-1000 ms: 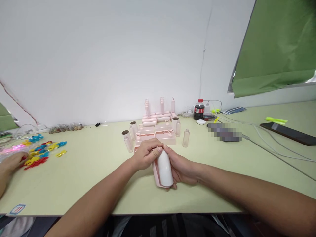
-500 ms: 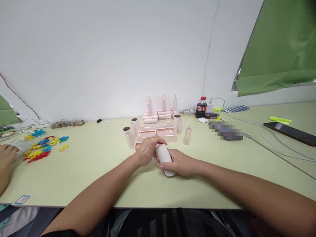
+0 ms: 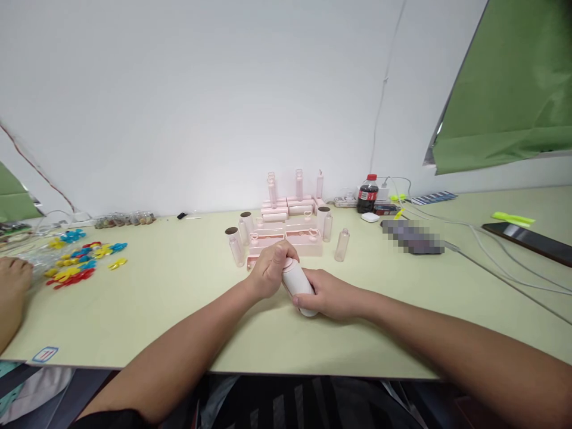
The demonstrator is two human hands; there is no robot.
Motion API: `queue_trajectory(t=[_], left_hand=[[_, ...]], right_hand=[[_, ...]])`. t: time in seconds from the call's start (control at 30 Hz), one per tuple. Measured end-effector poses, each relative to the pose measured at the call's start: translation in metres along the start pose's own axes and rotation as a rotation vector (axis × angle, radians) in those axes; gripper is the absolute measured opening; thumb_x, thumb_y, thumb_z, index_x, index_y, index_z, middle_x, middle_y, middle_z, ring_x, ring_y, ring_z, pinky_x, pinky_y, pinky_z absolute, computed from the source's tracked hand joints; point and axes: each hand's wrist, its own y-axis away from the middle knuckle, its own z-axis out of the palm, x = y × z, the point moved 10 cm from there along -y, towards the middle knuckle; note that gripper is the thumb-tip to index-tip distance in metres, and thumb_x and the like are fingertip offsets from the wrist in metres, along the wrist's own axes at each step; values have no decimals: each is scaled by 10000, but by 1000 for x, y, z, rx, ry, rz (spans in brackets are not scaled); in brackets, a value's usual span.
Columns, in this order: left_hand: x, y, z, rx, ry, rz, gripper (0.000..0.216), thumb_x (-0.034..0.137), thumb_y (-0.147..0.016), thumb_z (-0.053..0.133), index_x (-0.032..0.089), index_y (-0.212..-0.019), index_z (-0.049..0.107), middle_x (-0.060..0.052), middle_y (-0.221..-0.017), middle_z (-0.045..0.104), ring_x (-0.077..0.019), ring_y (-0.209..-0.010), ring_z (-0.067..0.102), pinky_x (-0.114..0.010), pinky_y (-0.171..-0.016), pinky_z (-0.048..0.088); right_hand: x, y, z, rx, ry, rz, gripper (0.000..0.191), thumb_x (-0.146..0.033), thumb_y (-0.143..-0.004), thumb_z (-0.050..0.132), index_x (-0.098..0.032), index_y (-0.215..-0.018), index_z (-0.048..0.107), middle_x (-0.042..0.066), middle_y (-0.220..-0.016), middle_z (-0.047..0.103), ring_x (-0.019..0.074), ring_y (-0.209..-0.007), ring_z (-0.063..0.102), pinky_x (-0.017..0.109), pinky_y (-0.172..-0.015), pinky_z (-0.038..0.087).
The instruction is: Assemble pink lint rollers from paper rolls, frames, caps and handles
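Both hands meet just past the table's front edge, around a white roll (image 3: 298, 286) with a pink end. My left hand (image 3: 269, 271) is closed over the roll's upper end, its fingers partly hidden behind it. My right hand (image 3: 330, 293) wraps the lower part, thumb across the front. The roll is tilted, its top leaning left. Just beyond the hands are open pink boxes (image 3: 304, 246). Clear bottles flank them, among them a bottle (image 3: 342, 245) on the right. Cardboard-cored white tubes, including one tube (image 3: 232, 233), stand at both sides.
Pink pieces with upright handles (image 3: 299, 185) stand by the wall. On the right are a cola bottle (image 3: 367, 194), a white case (image 3: 370, 218), cables and a phone (image 3: 531, 241). Colourful plastic pieces (image 3: 71, 274) lie left, beside another person's hand (image 3: 13, 286).
The pink part seen beneath the roll half a second ago is now mostly hidden as the roll sits closer to it. My left hand has shifted slightly over the upper end.
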Motion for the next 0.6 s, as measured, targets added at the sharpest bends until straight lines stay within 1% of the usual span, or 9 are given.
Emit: queue_trajectory(t=[0.07, 0.17, 0.27, 0.33, 0.4, 0.47, 0.53, 0.57, 0.6], left_hand=[[-1, 0, 0, 9, 7, -8, 680, 637, -952, 106, 179, -759, 569, -56, -765, 554, -177, -717, 523, -322, -691, 428], [-2, 2, 1, 6, -4, -12, 702, 667, -936, 102, 178, -775, 578, -59, -779, 563, -183, -736, 528, -330, -702, 430], [-7, 3, -3, 62, 62, -41, 656, 699, -919, 189, 177, -915, 585, -67, -860, 585, -192, -799, 544, -327, -732, 438], [-15, 3, -9, 133, 183, -95, 603, 708, -900, 295, 187, -1058, 554, -69, -939, 600, -193, -841, 556, -309, -730, 447], [-28, 3, -12, 187, 377, -202, 573, 694, -890, 363, 211, -1161, 511, -59, -970, 620, -175, -786, 565, -279, -658, 443], [-39, 2, -8, 212, 586, -316, 550, 669, -888, 401, 221, -1186, 514, -46, -939, 648, -158, -707, 565, -258, -600, 429], [-39, 1, 1, 178, 722, -372, 539, 652, -867, 467, 203, -1146, 568, -44, -886, 668, -156, -684, 574, -258, -607, 437], [-36, 1, 7, 126, 759, -384, 543, 652, -849, 504, 188, -1114, 599, -45, -851, 671, -156, -674, 579, -261, -617, 443], [-32, 2, 17, 47, 788, -396, 556, 658, -830, 535, 174, -1088, 623, -44, -804, 668, -155, -648, 579, -264, -615, 444]], right_hand=[[1, 0, -1, 9, 14, 12, 188, -303, -784, 616, -184, -885, 511, -12, -794, 549, 147, -694, 484, 254, -593, 355], [3, -1, -1, 19, -8, 9, 185, -295, -781, 622, -183, -890, 522, -10, -804, 565, 148, -702, 495, 254, -601, 364], [6, -3, -7, 97, -86, -27, 181, -281, -771, 637, -173, -888, 551, -1, -829, 586, 153, -736, 510, 260, -644, 389], [7, -5, -12, 165, -204, -72, 221, -320, -769, 659, -165, -899, 570, 3, -812, 581, 146, -714, 505, 253, -626, 397], [13, -7, -13, 187, -400, -83, 328, -431, -785, 664, -165, -954, 572, -6, -745, 561, 124, -611, 480, 233, -527, 377], [19, -8, -13, 185, -627, -69, 427, -552, -800, 640, -170, -975, 565, -15, -677, 542, 107, -517, 451, 214, -434, 341], [22, -9, -12, 160, -806, -58, 490, -634, -776, 639, -168, -911, 573, -9, -639, 543, 104, -489, 462, 206, -403, 352], [22, -9, -11, 133, -869, -56, 520, -663, -749, 652, -165, -881, 578, 0, -641, 558, 105, -491, 479, 205, -403, 372], [22, -9, -8, 95, -909, -50, 547, -686, -725, 661, -165, -873, 583, 11, -660, 581, 107, -493, 495, 207, -405, 392]])
